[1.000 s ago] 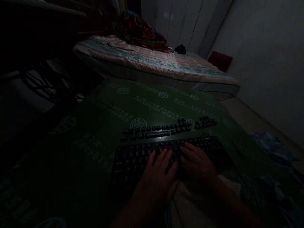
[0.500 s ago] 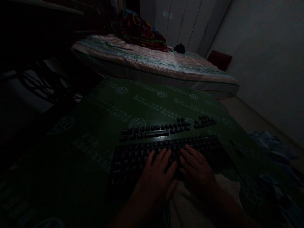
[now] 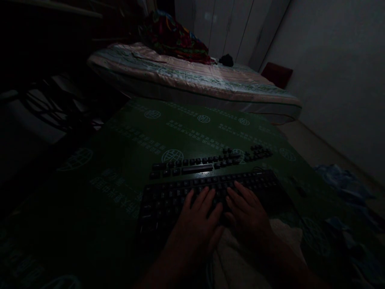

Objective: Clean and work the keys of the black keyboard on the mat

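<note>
A black keyboard (image 3: 168, 200) lies on a green printed table cover (image 3: 180, 132) in a dim room. My left hand (image 3: 195, 226) rests flat on its middle keys, fingers stretched out and slightly apart. Beside it my right hand (image 3: 248, 214) lies on the keys to the right, fingers also extended. Neither hand holds anything. A row of loose black keycaps (image 3: 207, 162) sits on the cover just beyond the keyboard.
A pale cloth (image 3: 240, 257) lies under my wrists at the near edge. Beyond the table is a bed (image 3: 192, 78) with a red patterned bundle (image 3: 173, 38). A dark chair (image 3: 51, 108) stands left; blue fabric (image 3: 343, 180) lies on the floor right.
Both hands stay on the keyboard with small finger shifts. The view has drifted slightly, so everything sits a little lower-left of before.
</note>
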Demonstrator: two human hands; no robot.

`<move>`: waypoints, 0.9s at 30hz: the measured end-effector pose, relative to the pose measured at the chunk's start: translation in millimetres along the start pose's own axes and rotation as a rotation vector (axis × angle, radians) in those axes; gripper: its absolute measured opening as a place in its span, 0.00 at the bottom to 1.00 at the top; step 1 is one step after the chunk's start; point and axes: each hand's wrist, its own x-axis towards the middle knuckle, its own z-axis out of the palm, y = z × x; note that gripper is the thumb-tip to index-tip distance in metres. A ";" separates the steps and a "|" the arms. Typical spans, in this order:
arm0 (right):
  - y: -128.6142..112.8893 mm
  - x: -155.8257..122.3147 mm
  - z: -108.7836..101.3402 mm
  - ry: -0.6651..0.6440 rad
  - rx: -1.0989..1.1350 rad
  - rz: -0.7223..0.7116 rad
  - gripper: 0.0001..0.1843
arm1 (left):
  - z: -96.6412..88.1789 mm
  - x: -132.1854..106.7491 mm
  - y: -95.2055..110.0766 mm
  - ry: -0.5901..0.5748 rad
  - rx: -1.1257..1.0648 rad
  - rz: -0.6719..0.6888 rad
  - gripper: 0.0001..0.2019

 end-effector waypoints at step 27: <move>-1.7 -0.5 1.7 0.130 -0.071 0.041 0.09 | 0.6 -0.3 -1.6 0.019 0.015 0.015 0.19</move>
